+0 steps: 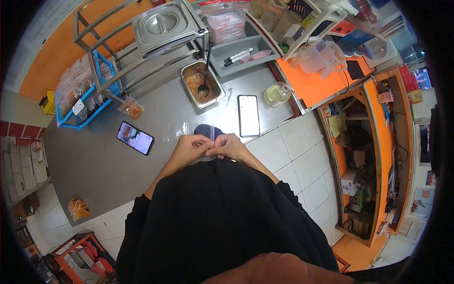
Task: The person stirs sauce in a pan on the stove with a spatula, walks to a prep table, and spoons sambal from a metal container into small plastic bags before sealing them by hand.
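My left hand (194, 146) and my right hand (227, 145) meet at the near edge of the steel table (101, 170). Between their fingertips they pinch a small clear plastic bag (212, 132), seen nearly edge-on; its contents cannot be made out. A dark blue rounded object (201, 129) lies just beyond the fingers, partly hidden by them. Flat on the table to the left are clear plastic bags (174, 132). Farther off, a steel food pan (184, 85) holds an orange-brown chopped food mix (199, 82) with a black ladle (204, 87) in it.
A phone (249, 115) lies on the right, another phone (135, 137) on the left. Near them are a jar of pale liquid (276, 94) and a filled bag (132, 107). A blue basket (87, 119), steel rack (118, 76) and grey tray (227, 72) line the back.
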Demonstrator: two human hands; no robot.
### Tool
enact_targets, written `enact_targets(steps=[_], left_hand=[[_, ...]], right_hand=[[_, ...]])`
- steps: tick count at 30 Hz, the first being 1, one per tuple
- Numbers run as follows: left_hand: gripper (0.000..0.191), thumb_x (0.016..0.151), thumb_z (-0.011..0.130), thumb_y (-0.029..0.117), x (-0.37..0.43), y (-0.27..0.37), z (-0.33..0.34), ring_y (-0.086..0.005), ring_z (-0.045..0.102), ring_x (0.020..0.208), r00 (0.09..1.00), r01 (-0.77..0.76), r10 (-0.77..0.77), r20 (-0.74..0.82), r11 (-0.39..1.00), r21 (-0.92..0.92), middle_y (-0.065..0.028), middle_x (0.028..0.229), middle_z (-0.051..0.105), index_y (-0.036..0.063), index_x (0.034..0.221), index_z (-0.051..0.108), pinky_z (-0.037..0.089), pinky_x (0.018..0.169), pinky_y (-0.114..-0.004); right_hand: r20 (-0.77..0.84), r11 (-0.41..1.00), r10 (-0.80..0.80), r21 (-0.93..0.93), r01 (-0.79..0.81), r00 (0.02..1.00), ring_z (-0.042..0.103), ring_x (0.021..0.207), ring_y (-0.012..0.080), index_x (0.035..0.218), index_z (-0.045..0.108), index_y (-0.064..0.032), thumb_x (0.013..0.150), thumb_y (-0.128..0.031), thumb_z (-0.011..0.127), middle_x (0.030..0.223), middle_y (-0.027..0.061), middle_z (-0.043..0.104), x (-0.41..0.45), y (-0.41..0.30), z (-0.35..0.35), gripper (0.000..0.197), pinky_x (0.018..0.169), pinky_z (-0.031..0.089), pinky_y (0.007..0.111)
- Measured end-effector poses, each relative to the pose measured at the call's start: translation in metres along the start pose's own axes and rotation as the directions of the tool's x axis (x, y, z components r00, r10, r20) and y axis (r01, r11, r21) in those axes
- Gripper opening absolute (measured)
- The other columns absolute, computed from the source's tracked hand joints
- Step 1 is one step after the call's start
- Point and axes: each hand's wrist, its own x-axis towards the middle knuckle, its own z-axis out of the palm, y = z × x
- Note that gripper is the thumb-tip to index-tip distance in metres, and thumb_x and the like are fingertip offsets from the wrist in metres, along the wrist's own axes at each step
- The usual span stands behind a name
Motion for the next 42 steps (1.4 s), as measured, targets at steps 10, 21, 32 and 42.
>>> enact_targets(steps=[10,21,32,42], left_hand=[[0.012,0.088,0.067,0.010,0.006,-0.013,-0.010,-0.0086,0.064,0.072,1.000,-0.004,0.012,0.027,0.954,-0.301,-0.0051,0.081,0.068,-0.0007,0.091,0.066,0.050,0.067,-0.020],[0.017,0.087,0.066,0.007,0.010,-0.020,-0.012,-0.0105,0.065,0.077,0.997,-0.073,0.049,-0.067,0.897,-0.437,-0.0043,0.083,0.063,0.0035,0.099,0.055,0.050,0.066,-0.023],[0.017,0.089,0.065,0.010,0.009,-0.019,-0.014,-0.0126,0.066,0.075,0.998,-0.010,-0.016,-0.055,0.898,-0.440,-0.0064,0.087,0.066,0.0001,0.101,0.059,0.050,0.066,-0.021],[0.021,0.093,0.060,0.019,0.012,-0.024,-0.016,-0.0120,0.065,0.075,0.996,-0.002,-0.030,-0.081,0.931,-0.366,-0.0078,0.095,0.070,0.0008,0.103,0.064,0.049,0.068,-0.023]], right_hand=[[-0.090,0.928,-0.338,0.133,0.348,0.937,0.056,0.077,0.0053,0.092,0.058,-0.0072,0.070,-0.019,0.085,0.084,-0.0012,0.060,0.001,0.002,0.003,0.037,0.067,0.046,0.021],[-0.524,0.623,-0.575,-0.778,-0.079,0.629,0.054,0.094,0.0341,0.110,0.055,-0.0084,0.076,0.004,0.053,0.097,0.0146,0.061,0.021,0.039,-0.102,0.036,0.080,0.044,0.046],[-0.557,0.696,-0.570,-0.718,-0.005,0.604,0.051,0.100,0.0329,0.112,0.053,-0.0045,0.073,0.010,0.045,0.111,0.0139,0.061,0.029,0.051,-0.124,0.042,0.089,0.042,0.042],[-0.626,0.708,-0.523,-0.697,-0.115,0.578,0.050,0.102,0.0386,0.113,0.052,-0.0054,0.072,0.009,0.047,0.113,0.0148,0.061,0.045,0.044,-0.134,0.043,0.093,0.039,0.047]])
